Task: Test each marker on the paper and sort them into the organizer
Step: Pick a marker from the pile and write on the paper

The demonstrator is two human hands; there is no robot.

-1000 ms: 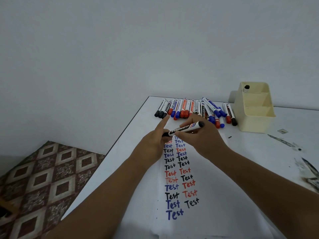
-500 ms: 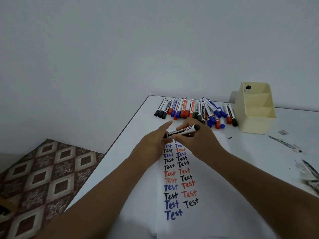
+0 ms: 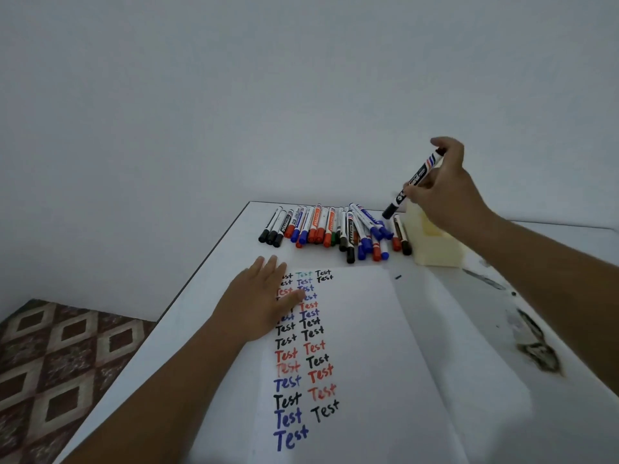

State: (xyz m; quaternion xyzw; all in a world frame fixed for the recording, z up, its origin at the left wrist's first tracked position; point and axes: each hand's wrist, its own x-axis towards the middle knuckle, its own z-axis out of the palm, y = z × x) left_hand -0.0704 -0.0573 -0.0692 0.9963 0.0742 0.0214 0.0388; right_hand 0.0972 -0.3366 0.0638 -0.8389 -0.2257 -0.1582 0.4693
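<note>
Since the earlier frame the right hand (image 3: 445, 192) has lifted the capped black-and-white marker (image 3: 413, 182) away from the middle of the sheet and carried it to the far right, above the cream plastic organizer (image 3: 435, 244), while the left hand (image 3: 264, 303) has let go and dropped flat onto the white paper sheet (image 3: 361, 346). That marker now hangs tilted, black cap down and to the left, just over the organizer's far left corner, pinched along its upper barrel by the right hand's curled fingers and thumb. It looks light and rigid, a smooth plastic tube that could slip or swing if held only at one end; a pinch near the middle of the barrel, as here, seems the steadiest hold, and it should drop into a compartment cap first without much force. The right forearm reaches diagonally out from the near right, wrist bent so that the hand sits above and partly hides the organizer's openings, so which compartment lies beneath the cap cannot be told. The left hand lies with fingers straight and spread, palm down on the upper left of the paper's "Test" columns, holding nothing. Beyond it, a row of untested red, blue and black markers (image 3: 335, 229) lies along the far edge of the white surface (image 3: 207, 296).
</note>
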